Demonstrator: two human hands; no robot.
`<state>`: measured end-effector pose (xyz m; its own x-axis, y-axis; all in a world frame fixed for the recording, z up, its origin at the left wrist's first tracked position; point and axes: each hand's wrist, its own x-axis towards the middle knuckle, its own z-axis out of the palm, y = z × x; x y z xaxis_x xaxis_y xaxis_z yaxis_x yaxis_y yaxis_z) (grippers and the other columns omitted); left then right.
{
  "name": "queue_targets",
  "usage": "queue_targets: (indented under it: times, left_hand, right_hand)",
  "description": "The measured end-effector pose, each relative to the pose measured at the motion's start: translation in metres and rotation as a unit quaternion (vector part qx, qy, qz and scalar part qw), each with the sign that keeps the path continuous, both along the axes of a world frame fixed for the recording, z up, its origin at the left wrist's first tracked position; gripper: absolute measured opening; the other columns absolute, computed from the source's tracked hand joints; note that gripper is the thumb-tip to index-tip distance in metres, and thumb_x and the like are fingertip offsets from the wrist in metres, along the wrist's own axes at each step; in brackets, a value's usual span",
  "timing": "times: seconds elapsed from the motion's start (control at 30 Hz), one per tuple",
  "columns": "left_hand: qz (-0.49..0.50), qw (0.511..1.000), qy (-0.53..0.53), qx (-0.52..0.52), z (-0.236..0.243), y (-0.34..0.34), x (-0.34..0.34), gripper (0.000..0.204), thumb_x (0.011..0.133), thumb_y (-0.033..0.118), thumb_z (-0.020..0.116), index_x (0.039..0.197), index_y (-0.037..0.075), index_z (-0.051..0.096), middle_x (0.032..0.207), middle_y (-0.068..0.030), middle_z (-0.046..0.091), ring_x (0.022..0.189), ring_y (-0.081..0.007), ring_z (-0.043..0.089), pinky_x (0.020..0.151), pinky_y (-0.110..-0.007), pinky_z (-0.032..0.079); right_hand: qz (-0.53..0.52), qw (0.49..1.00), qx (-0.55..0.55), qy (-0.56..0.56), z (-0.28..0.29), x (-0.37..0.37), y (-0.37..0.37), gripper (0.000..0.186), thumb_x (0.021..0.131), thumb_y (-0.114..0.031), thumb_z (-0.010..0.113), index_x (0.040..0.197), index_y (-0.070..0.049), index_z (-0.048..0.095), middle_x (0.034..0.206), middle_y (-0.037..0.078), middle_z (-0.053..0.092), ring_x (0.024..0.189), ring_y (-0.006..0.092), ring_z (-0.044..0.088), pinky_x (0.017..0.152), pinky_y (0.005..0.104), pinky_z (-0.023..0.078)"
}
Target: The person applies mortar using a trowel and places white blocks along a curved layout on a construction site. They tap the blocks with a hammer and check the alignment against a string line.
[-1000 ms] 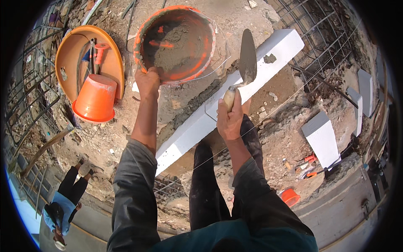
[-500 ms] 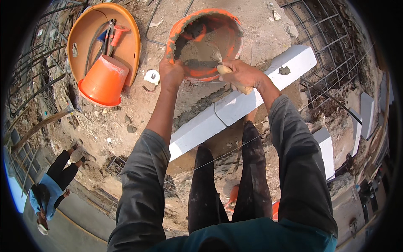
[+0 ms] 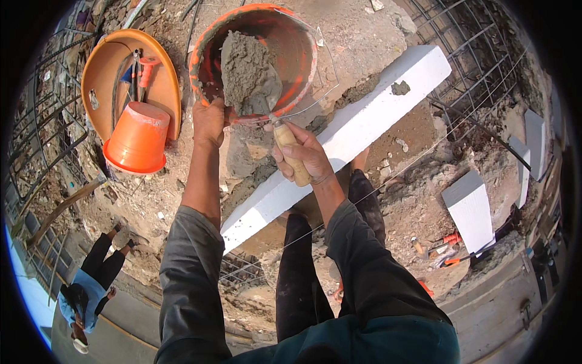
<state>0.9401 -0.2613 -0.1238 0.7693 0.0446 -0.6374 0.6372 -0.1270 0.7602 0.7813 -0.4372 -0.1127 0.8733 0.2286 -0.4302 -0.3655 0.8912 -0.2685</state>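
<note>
My right hand (image 3: 301, 153) grips the wooden handle of a trowel (image 3: 292, 159). A thick heap of wet grey mortar (image 3: 244, 70) lies on the trowel's blade and covers most of it, over the mouth of the orange bucket (image 3: 306, 45). My left hand (image 3: 208, 123) is closed on the near left rim of that bucket, which is tilted and smeared with mortar inside. Just beneath my right hand, white blocks (image 3: 364, 112) run diagonally across the ground. A dab of mortar sits on their upper face near the far right end.
At left, an orange basin (image 3: 97, 76) holds pliers and a red-handled tool, with a smaller orange bucket (image 3: 136, 142) against it. Rebar cages (image 3: 464, 36) flank the work. A thin string (image 3: 418, 162) crosses near my legs. Loose white blocks (image 3: 470, 209) lie right; another person (image 3: 85, 291) is lower left.
The trowel has come up out of the bucket's mortar with a large heap on its blade. My right hand has shifted left and nearer; the bucket and my left hand appear farther left.
</note>
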Motion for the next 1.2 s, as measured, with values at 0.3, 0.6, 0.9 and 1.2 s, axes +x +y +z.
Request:
queue_targets:
  times: [0.3,0.6,0.9,1.2]
  left_hand:
    - [-0.006,0.998,0.019,0.067,-0.010,0.006,0.013,0.021,0.086,0.003,0.055,0.105,0.005,0.061,0.092,-0.0051,0.067,0.071,-0.0156,0.066,0.053,-0.031,0.054]
    - [-0.017,0.997,-0.002,0.075,-0.015,-0.006,0.007,0.014,0.088,0.008,0.056,0.101,0.007,0.062,0.084,-0.0016,0.066,0.063,-0.0131,0.063,0.050,-0.029,0.051]
    - [0.010,0.995,-0.084,0.044,0.012,-0.019,-0.004,0.016,0.084,0.001,0.052,0.097,-0.001,0.062,0.081,-0.0058,0.064,0.062,-0.0139,0.060,0.050,-0.030,0.051]
    - [-0.003,0.974,-0.221,0.043,0.118,-0.057,-0.038,0.033,0.082,-0.005,0.047,0.110,-0.001,0.063,0.080,-0.0029,0.063,0.058,-0.0077,0.050,0.051,-0.026,0.042]
  right_hand:
    - [-0.207,0.940,-0.240,0.129,0.065,-0.055,-0.094,0.060,0.086,-0.013,0.065,0.139,0.003,0.042,0.078,0.009,0.059,0.049,0.0134,0.055,0.040,0.0256,0.047]
    - [-0.303,0.707,-0.559,0.308,-0.083,0.048,-0.123,0.032,0.083,-0.008,0.058,0.113,0.003,0.053,0.084,0.008,0.059,0.071,0.0187,0.058,0.067,0.0310,0.049]
    - [-0.062,0.694,-0.715,-0.058,0.034,-0.035,-0.076,0.055,0.090,-0.011,0.060,0.136,0.010,0.038,0.096,0.018,0.061,0.077,0.0276,0.064,0.068,0.0397,0.052]
    - [0.353,0.586,-0.709,-0.171,0.116,0.048,-0.063,0.048,0.088,-0.010,0.058,0.130,0.009,0.043,0.110,0.031,0.058,0.096,0.0477,0.060,0.082,0.0510,0.049]
